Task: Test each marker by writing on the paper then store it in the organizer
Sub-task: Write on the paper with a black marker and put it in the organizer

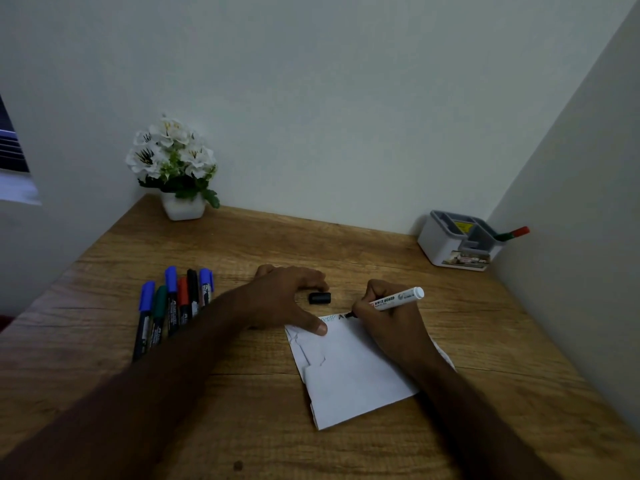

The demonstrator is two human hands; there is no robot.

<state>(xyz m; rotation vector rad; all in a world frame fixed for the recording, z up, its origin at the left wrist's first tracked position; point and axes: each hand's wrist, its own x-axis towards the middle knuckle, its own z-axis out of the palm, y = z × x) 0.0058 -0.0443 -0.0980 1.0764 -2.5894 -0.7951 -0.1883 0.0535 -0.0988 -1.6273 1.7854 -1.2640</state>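
**A:** Start at my left. What's waiting there?

**B:** A row of six capped markers lying side by side on the wooden desk, caps pointing away from me: blue, green, blue, red, black, blue. I'd guess they're lined up so I can take them in turn, untested ones kept apart from the finished.

**A:** And your left hand?

**B:** Spread flat, fingers straight, the thumb tip pressing the top left corner of the paper. I judge that's to stop the creased sheet sliding under the stroke. Just beyond its fingers lies the black cap, close by for recapping.

**A:** The right hand?

**B:** Curled round a whiteboard marker, tip down on the paper's top edge, beside a green scribble and a dark mark.

**A:** The organizer?

**B:** The grey and white desk organizer sits in the far right corner, well apart from the paper, with one red-capped marker leaning out of it. So mine goes there once capped, I reckon.
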